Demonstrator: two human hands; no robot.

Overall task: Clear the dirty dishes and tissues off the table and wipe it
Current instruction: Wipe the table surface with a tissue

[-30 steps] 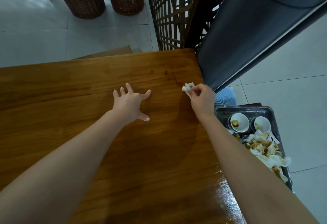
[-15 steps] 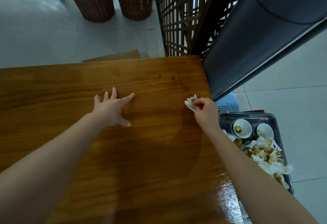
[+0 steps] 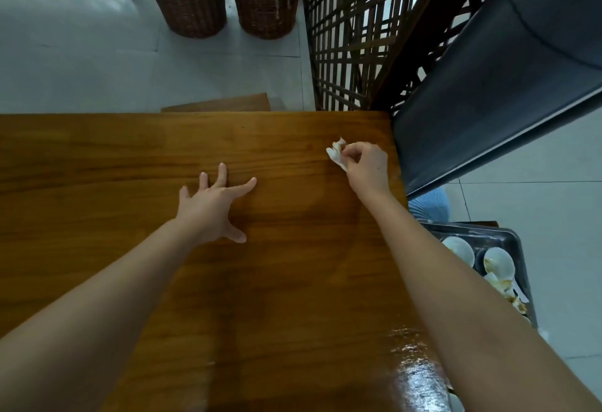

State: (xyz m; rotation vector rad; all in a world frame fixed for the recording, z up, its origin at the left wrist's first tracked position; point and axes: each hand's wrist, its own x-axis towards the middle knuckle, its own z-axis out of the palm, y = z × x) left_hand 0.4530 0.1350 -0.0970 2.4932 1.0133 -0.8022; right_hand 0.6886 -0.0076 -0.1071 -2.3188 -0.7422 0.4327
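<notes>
1. Tissue (image 3: 337, 152) is the one thing that has moved. A second ago it sat further in from the far edge of the table (image 3: 293, 281); now it is near the far right corner, still pinched in the right hand (image 3: 366, 167) between thumb and curled fingers.
2. Half a second ago that hand was nearer the person, so this looks like a back-and-forth rubbing stroke rather than a pick-up. Whether the tissue presses on the wood or is held just above it I cannot tell.
3. The left hand (image 3: 215, 206) has stayed flat on the table with fingers spread wide, holding nothing. It has drifted slightly to the left and seems to be bracing the lean.
4. For the task, clearing looks done. No dishes or loose tissues lie on the visible part of the table, and two dirty bowls (image 3: 457, 248) sit in the tray (image 3: 508, 239) on the right, beside and below the table, where used tissues were also piled a moment ago.
5. A wet sheen shows at the near right edge, so wiping is probably under way, with the far corner being handled now.
6. Left to do, as I judge it: the broad left side, then drop this tissue into the tray.
</notes>
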